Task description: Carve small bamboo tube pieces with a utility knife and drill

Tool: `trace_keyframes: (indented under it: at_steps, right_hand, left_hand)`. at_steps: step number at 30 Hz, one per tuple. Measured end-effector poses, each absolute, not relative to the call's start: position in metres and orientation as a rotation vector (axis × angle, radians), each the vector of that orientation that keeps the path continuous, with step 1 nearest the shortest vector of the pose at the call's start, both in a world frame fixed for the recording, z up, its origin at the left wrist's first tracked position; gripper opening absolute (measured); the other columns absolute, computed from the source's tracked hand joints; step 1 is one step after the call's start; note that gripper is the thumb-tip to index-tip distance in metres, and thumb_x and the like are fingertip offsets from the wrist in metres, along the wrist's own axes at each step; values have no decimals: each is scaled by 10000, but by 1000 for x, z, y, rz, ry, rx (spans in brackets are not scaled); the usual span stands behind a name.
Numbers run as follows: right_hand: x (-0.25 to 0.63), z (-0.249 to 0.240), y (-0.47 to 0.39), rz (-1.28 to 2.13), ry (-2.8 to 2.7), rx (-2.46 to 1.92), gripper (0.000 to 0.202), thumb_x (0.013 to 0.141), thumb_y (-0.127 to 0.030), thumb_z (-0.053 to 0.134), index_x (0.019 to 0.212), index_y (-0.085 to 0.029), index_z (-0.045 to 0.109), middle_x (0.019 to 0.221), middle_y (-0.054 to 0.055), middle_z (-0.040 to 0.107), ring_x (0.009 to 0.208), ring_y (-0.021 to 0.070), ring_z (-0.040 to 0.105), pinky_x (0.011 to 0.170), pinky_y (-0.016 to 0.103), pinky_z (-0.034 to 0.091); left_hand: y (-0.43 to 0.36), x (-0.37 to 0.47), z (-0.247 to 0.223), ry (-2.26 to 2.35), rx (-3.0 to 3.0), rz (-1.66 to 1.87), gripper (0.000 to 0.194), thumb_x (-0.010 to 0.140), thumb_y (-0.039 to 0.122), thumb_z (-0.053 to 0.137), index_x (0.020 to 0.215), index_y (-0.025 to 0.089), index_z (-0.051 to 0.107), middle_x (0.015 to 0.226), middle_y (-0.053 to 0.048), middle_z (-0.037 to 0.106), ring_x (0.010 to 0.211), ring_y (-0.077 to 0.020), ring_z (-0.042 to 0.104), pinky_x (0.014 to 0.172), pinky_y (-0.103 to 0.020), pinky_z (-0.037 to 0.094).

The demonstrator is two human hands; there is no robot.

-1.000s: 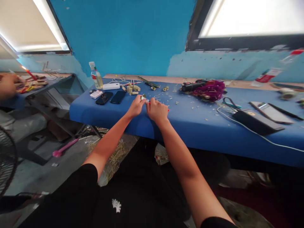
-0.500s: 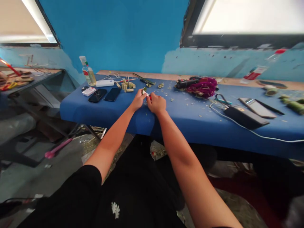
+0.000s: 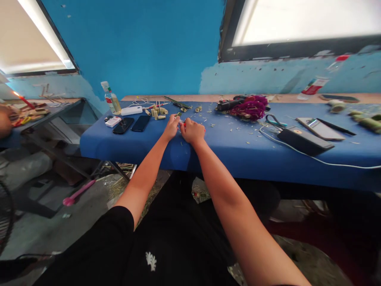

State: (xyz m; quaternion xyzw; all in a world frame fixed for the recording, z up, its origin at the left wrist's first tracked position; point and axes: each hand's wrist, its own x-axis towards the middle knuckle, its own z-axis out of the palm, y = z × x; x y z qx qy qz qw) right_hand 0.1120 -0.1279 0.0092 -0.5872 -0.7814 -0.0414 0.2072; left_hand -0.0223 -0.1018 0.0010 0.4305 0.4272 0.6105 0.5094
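Observation:
Both hands meet over the near part of the blue-covered table. My left hand is closed on a small green stem piece, whose tip shows above the fingers. Wrapped round a red-handled tool, my right hand touches or nearly touches the left one; most of the tool is hidden by the fingers. Short cut stem pieces stand and lie just left of my hands, with longer green stems behind them. Small shavings are scattered to the right.
Two dark phones, a white power bank and a bottle are at the left. Purple fibre, a black case with a white cable, and a clear bottle stand or lie right. Another person's hand shows far left.
The view has shifted a little, and another person's hand has come into sight at the far left. My hands stay together, with less of the tool's pale part showing between them.

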Motion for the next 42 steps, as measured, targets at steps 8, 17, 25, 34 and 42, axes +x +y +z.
trace_keyframes:
  at_steps: [8,17,25,34,42]
  right_hand:
    - [113,12,-129,-77,-2180,-1621,503,1163,-474,331,1323,-145,676,1281,217,802,1083,355,764,837,354,444]
    - [112,13,-128,-41,-2126,-1679,523,1199,-472,299,1365,-141,668,1286,240,797,1135,373,776,900,371,491]
    - [112,13,-118,69,-1871,-1862,534,1196,-426,285,1383,-83,649,1274,296,788,1136,399,791,904,425,526]
    - [117,11,-124,-34,-2223,-1587,545,1197,-523,309,1317,-166,703,1250,211,819,1125,365,784,881,364,495]
    - [114,10,-124,-71,-2173,-1667,588,1197,-557,291,1331,-162,705,1242,227,815,1119,383,792,887,387,507]
  left_hand:
    - [-107,-24,6,913,903,1528,295,1160,186,422,933,188,609,676,31,483,590,-122,454,619,-236,401]
    - [-108,-26,2,887,891,1550,243,1112,99,469,1068,142,703,712,19,546,606,-110,434,620,-231,406]
    - [-113,-27,6,903,833,1592,298,1134,80,384,999,150,640,679,46,481,557,-86,359,580,-210,345]
    - [-113,-29,5,877,812,1542,291,1128,156,539,854,160,637,689,21,542,567,-86,468,588,-199,394]
    - [-106,-25,-1,964,859,1552,247,1151,147,507,996,156,700,703,27,594,558,-93,483,577,-210,386]
